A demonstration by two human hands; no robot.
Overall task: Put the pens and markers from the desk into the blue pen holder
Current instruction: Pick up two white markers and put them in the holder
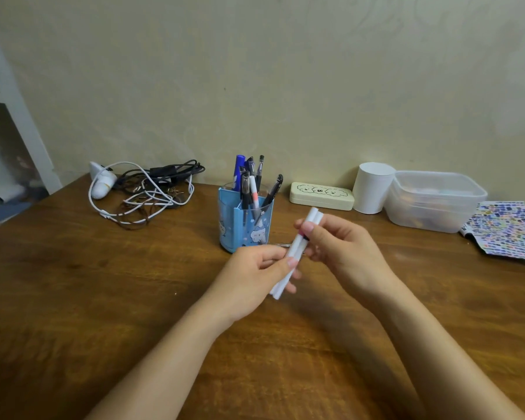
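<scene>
White markers [297, 251]: small bundle, two or three, exact count unclear; held in the air above the desk, tilted, top ends up and to the right, lower ends toward the person. Just right of and in front of the pen holder, not inside it.
Left hand [255, 278]: fingers curled around the lower half of the bundle, thumb pressed on the front.
Right hand [343, 248]: fingers closed on the upper half of the same bundle, thumb near a pink and black band on the barrels.
Pen holder [245, 221]: blue, cartoon print, clear front section, upright on the desk, just behind the left hand.
Holder contents: blue marker [239, 171], several black pens [259, 169], one white pen with a pink band [254, 194], all standing or leaning inside.
Desk [103, 298]: brown wood; something thin lies on it behind the hands, too hidden to identify.
Left of holder: tangle of white and black cables [152, 192] beside a white gadget [102, 180], near the wall.
Right of holder: cream case [322, 196] with a cartoon print, then white cylinder [373, 187], then clear plastic tub [435, 201] touching the cylinder.
Far right: sheet with coloured dots [505, 230], at the desk edge.
</scene>
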